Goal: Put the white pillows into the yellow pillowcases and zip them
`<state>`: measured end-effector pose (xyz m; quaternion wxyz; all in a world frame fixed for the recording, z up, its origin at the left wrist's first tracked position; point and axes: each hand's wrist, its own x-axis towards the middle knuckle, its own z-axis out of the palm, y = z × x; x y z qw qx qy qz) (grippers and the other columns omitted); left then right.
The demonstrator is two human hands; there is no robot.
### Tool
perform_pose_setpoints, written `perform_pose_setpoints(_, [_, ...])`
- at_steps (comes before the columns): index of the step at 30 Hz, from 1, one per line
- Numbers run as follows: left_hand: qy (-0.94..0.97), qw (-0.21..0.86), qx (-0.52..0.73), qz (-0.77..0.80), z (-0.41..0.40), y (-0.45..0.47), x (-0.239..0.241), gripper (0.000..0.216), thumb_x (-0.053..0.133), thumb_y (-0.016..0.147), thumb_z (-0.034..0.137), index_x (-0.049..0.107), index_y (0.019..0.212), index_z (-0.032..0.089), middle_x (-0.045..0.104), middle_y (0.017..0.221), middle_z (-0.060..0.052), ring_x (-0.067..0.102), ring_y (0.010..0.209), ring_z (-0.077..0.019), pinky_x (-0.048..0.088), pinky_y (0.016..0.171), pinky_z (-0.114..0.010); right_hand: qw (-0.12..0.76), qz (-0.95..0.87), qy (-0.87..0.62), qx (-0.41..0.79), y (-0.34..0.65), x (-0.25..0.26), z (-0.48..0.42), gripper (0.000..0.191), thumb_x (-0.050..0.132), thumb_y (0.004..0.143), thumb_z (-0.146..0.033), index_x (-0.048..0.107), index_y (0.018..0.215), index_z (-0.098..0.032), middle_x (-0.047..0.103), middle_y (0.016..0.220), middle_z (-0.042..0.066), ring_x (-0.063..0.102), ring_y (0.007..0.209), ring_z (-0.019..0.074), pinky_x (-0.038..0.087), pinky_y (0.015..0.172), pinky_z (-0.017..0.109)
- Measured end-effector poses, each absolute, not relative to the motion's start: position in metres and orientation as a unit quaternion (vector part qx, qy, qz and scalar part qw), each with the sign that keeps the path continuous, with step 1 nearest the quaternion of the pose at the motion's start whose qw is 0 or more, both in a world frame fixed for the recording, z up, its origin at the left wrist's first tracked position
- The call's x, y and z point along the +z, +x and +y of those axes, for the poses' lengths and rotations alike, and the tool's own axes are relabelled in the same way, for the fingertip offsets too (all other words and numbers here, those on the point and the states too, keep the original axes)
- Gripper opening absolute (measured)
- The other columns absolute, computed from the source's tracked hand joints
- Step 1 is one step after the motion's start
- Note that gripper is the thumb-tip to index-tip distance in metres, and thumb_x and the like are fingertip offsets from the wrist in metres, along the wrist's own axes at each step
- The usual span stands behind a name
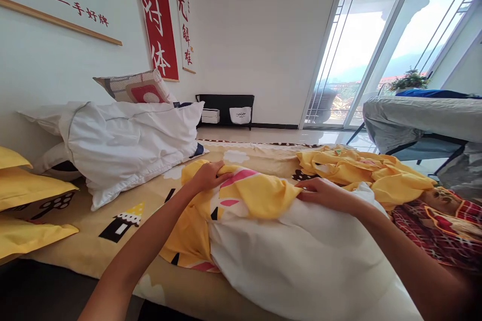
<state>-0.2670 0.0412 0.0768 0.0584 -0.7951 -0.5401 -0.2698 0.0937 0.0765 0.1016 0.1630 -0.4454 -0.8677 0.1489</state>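
A white duvet [301, 256] lies across the bed in front of me, its far end partly inside a yellow patterned duvet cover [252, 193]. My left hand [207, 175] is closed on a bunched corner of the cover at the far left. My right hand [324, 191] grips the cover's edge where it meets the white duvet, fingers curled into the fabric. More of the yellow cover [369, 168] is heaped behind my right hand.
White pillows [128, 143] and a patterned cushion [137, 88] pile at the bed's head on the left, yellow pillows [26, 190] nearer me. A red plaid cloth [425, 230] lies at right. Beyond stand a covered grey table [422, 120], a black shelf [226, 110] and glass doors [376, 50].
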Motion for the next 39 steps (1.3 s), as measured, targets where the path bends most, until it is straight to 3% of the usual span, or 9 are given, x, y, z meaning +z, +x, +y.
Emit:
perform_pose_setpoints(5, [-0.807, 0.122, -0.284, -0.504, 0.008, -0.266, 0.090, 0.035, 0.045, 0.090, 0.052, 0.055, 0.090, 0.018, 0.063, 0.085, -0.004, 0.059, 0.074, -0.0176, 0.041, 0.066, -0.028, 0.130, -0.839, -0.429, 0.309, 0.094, 0.114, 0.079, 0.039, 0.057, 0.077, -0.056, 0.067, 0.070, -0.018, 0.060, 0.065, 0.002, 0.052, 0.058, 0.0152, 0.039, 0.050, 0.025])
perform_pose_setpoints(11, [-0.815, 0.234, -0.291, -0.443, -0.019, -0.268, 0.099, 0.044, 0.040, 0.093, 0.053, 0.049, 0.067, 0.019, 0.056, 0.060, -0.001, 0.050, 0.055, -0.0133, 0.032, 0.053, -0.026, 0.237, -0.832, -0.286, 0.412, 0.095, 0.125, 0.063, 0.032, 0.067, 0.073, -0.051, 0.055, 0.067, -0.021, 0.061, 0.102, 0.006, 0.057, 0.089, 0.0216, 0.047, 0.075, 0.032])
perform_pose_setpoints(19, [-0.788, 0.372, -0.327, -0.366, -0.004, -0.278, 0.123, 0.042, 0.040, 0.096, 0.044, 0.042, 0.062, 0.019, 0.047, 0.054, 0.002, 0.041, 0.050, -0.0116, 0.027, 0.050, -0.026, 0.403, -0.710, -0.265, 0.512, 0.089, 0.126, 0.054, 0.041, 0.070, 0.068, -0.045, 0.037, 0.062, -0.021, 0.039, 0.066, -0.003, 0.041, 0.061, 0.0130, 0.036, 0.053, 0.026])
perform_pose_setpoints(24, [-0.751, 0.433, -0.331, -0.373, -0.002, -0.272, 0.150, 0.034, 0.043, 0.097, 0.031, 0.042, 0.064, 0.020, 0.053, 0.061, -0.001, 0.044, 0.061, -0.0154, 0.032, 0.060, -0.029, 0.426, -0.777, -0.328, 0.328, 0.089, 0.139, 0.045, 0.039, 0.062, 0.079, -0.049, 0.040, 0.064, -0.021, 0.039, 0.066, -0.003, 0.039, 0.059, 0.0115, 0.032, 0.051, 0.024])
perform_pose_setpoints(27, [-0.737, 0.431, -0.332, -0.402, -0.009, -0.269, 0.158, 0.030, 0.042, 0.096, 0.026, 0.044, 0.066, 0.020, 0.055, 0.063, -0.001, 0.046, 0.067, -0.0168, 0.033, 0.066, -0.030, 0.336, -0.854, -0.372, 0.140, 0.091, 0.139, 0.051, 0.031, 0.062, 0.078, -0.052, 0.054, 0.080, -0.022, 0.049, 0.070, -0.002, 0.045, 0.063, 0.0135, 0.037, 0.057, 0.026])
perform_pose_setpoints(29, [-0.737, 0.413, -0.329, -0.422, -0.012, -0.267, 0.156, 0.030, 0.041, 0.096, 0.026, 0.045, 0.067, 0.020, 0.055, 0.064, -0.001, 0.047, 0.065, -0.0164, 0.032, 0.064, -0.030, 0.257, -0.885, -0.376, 0.094, 0.091, 0.136, 0.058, 0.036, 0.063, 0.076, -0.051, 0.059, 0.101, -0.025, 0.059, 0.081, 0.000, 0.053, 0.068, 0.0155, 0.043, 0.062, 0.028])
perform_pose_setpoints(31, [-0.747, 0.379, -0.321, -0.443, -0.012, -0.268, 0.151, 0.032, 0.039, 0.097, 0.029, 0.046, 0.067, 0.019, 0.054, 0.063, 0.000, 0.047, 0.061, -0.0147, 0.030, 0.059, -0.028, 0.212, -0.898, -0.381, 0.060, 0.092, 0.132, 0.065, 0.032, 0.061, 0.077, -0.045, 0.064, 0.103, -0.026, 0.063, 0.084, 0.001, 0.057, 0.070, 0.0170, 0.045, 0.065, 0.029])
perform_pose_setpoints(35, [-0.758, 0.306, -0.313, -0.484, -0.003, -0.279, 0.141, 0.041, 0.039, 0.097, 0.044, 0.044, 0.065, 0.019, 0.051, 0.059, 0.002, 0.044, 0.053, -0.0115, 0.028, 0.054, -0.025, 0.360, -0.837, -0.404, -0.082, 0.099, 0.126, 0.071, 0.015, 0.057, 0.071, -0.027, 0.069, 0.078, -0.023, 0.066, 0.073, 0.003, 0.059, 0.066, 0.0187, 0.044, 0.062, 0.030])
perform_pose_setpoints(39, [-0.756, 0.292, -0.298, -0.505, 0.011, -0.294, 0.136, 0.051, 0.037, 0.094, 0.058, 0.040, 0.062, 0.019, 0.051, 0.058, 0.002, 0.043, 0.052, -0.0115, 0.027, 0.053, -0.025, 0.450, -0.817, -0.338, -0.127, 0.116, 0.121, 0.069, 0.016, 0.057, 0.072, -0.031, 0.070, 0.078, -0.024, 0.064, 0.071, 0.003, 0.061, 0.066, 0.0199, 0.046, 0.059, 0.030])
